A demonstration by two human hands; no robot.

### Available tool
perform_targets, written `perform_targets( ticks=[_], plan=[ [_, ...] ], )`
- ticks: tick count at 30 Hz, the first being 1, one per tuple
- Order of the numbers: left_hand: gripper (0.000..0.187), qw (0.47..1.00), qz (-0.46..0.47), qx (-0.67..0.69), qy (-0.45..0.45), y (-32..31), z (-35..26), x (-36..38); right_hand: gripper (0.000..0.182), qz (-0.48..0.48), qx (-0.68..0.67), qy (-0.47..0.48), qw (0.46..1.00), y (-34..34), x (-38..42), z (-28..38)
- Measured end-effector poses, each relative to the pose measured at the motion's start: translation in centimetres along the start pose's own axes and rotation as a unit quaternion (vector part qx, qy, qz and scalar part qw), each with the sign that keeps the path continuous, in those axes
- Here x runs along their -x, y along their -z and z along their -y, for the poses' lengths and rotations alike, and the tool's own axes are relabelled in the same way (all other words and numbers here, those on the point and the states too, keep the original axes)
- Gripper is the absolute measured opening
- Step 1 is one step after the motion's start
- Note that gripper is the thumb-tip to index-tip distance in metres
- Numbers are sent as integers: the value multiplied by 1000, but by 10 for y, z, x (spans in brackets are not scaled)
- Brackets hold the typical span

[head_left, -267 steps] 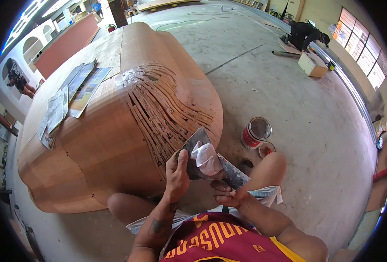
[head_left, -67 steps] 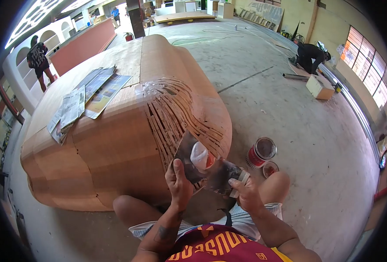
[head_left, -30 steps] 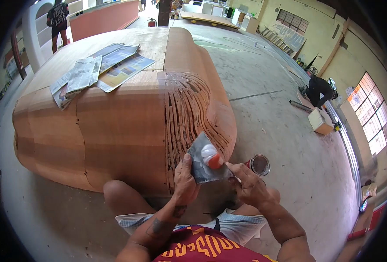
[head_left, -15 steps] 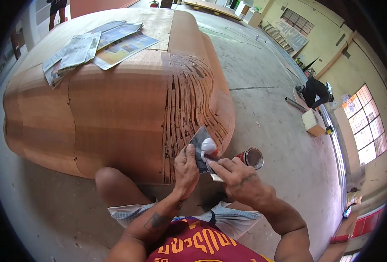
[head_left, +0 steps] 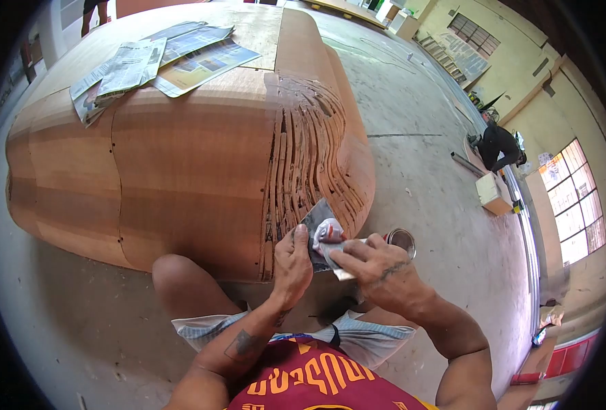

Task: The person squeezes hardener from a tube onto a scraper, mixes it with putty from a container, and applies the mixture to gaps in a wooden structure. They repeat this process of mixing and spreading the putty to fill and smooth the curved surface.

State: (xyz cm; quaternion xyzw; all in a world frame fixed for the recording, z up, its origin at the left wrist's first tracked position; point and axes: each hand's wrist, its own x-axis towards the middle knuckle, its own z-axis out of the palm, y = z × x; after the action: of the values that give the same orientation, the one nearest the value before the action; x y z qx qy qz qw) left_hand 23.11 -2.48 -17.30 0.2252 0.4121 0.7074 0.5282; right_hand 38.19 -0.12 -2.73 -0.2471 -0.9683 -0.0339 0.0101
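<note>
My left hand grips a dark flat plate by its left edge, thumb on top. On the plate lies a lump of whitish paste with red streaks. My right hand is closed on a pale flat spreader, whose edge touches the paste. Just beyond my right hand an open can stands on the floor. In front of me is a large curved wooden form, with ridged, layered strips at its right end.
Newspapers lie on top of the wooden form. At the right, a person in dark clothes bends low near a pale box. Another person's legs show at the upper left. A wall with windows runs along the right.
The paste has been spread and folded, with its red streaks now more mixed in. My right hand and the spreader have turned slightly. The view has shifted a little.
</note>
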Motion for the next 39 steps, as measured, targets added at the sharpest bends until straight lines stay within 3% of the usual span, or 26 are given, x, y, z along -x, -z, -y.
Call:
perform_targets(
  ticks=[6,9,13,16,19,22,25,31,34,37,39],
  plan=[
    [42,998,21,28,54,7,9,-2,38,-63,27,3,998,7,0,-8],
    [42,998,23,-10,59,10,14,2,37,-1,-8,31,999,11,6,-17],
    [42,997,34,7,62,8,15,4,40,-82,-7,-26,996,9,2,-18],
    [42,998,46,0,46,5,11,7,43,-1,-34,-5,999,3,9,-21],
    [42,998,40,-13,39,5,6,10,47,-67,-41,-67,995,15,10,-20],
    [42,998,55,-16,40,2,-3,9,50,-32,-33,-39,998,-8,10,-21],
    [42,997,64,-14,47,8,-1,11,46,-68,-125,-54,988,14,19,-31],
    [46,978,101,158,90,6,-9,3,36,-321,-326,-86,885,-22,26,-34],
    [54,964,125,213,95,3,-13,2,36,-348,-396,-148,837,-42,26,-21],
    [47,956,129,238,113,-1,-23,7,41,-353,-533,-172,749,-50,23,-6],
    [47,968,108,207,88,-3,-23,6,41,-365,-535,-162,744,-58,24,-4]
  ],
)
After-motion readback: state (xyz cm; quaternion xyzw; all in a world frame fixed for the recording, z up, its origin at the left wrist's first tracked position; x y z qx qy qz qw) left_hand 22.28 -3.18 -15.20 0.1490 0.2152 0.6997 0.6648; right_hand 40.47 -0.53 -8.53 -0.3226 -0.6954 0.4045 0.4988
